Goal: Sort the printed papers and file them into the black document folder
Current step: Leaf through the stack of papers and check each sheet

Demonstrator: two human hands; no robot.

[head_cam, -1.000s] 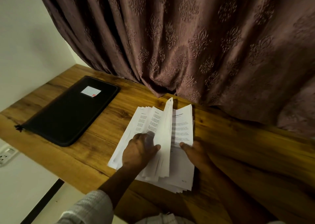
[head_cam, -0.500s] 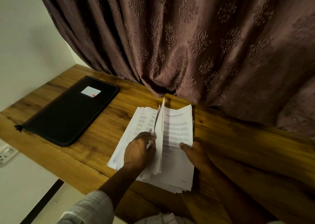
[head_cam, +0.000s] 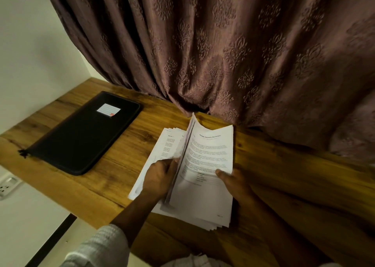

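A stack of printed papers (head_cam: 205,197) lies on the wooden table (head_cam: 113,177) in front of me, fanned out to the left. My left hand (head_cam: 160,177) grips several sheets turned up on edge, so they stand almost upright in the middle of the stack. The thumb of my right hand (head_cam: 233,180) presses on the top printed page at its right side, with the fingers hidden under the stack. The black document folder (head_cam: 81,134) lies closed and flat at the left of the table, a white label (head_cam: 108,110) on its cover, well apart from both hands.
A brown patterned curtain (head_cam: 223,53) hangs along the table's back edge and touches the tabletop behind the papers. A white wall (head_cam: 30,53) stands on the left, with a wall socket (head_cam: 8,185) below the table's left front edge.
My left hand has turned the lifted sheets further left and upright, uncovering the printed page underneath. My right hand has barely moved. The folder has stayed put.
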